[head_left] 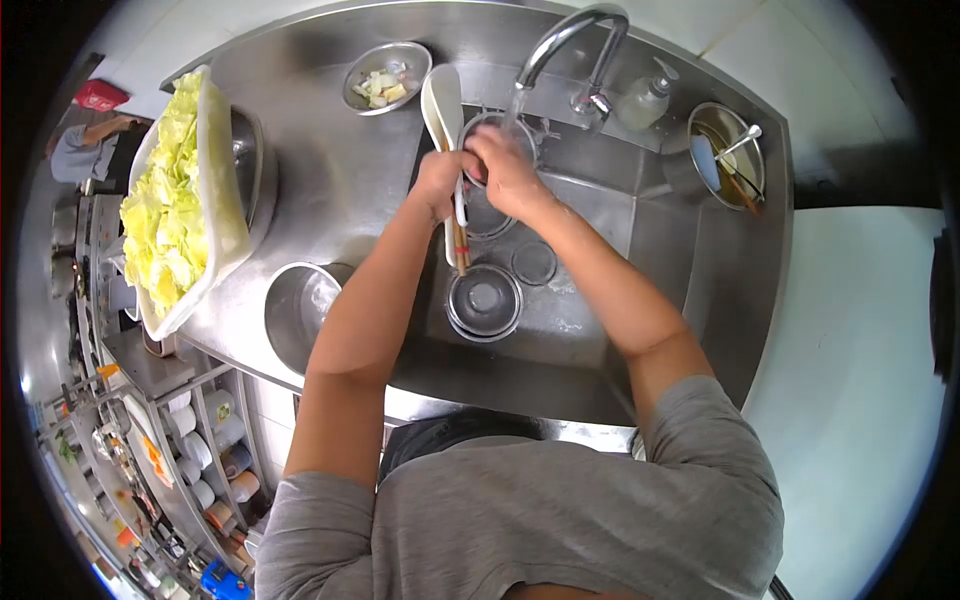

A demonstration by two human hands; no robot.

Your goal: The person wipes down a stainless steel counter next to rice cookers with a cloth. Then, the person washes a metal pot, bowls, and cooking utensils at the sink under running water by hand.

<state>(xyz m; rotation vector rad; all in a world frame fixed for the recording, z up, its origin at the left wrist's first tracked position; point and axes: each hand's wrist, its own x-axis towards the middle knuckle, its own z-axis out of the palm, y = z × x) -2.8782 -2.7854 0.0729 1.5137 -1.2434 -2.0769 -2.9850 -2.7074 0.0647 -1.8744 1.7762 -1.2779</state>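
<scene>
The left hand (440,184) is closed around white spoons (441,98) and chopsticks (461,250), held over the sink (590,372) with the spoon heads pointing away from the person. The right hand (510,178) is close beside it under the running tap (568,35), fingers bent and blurred, and whether it grips anything I cannot tell. Bowls (485,300) sit in the sink, and a plastic tub (226,190) of leaves stands on the table (325,190) at left.

Spoon (441,92) in left hand (440,182), over sink (565,345). Faucet (547,46) at sink's far side; soap bottle (643,105) right of faucet. Bowl (485,305) in sink, near left. Pot (293,318) on counter (330,180), left of sink.
</scene>
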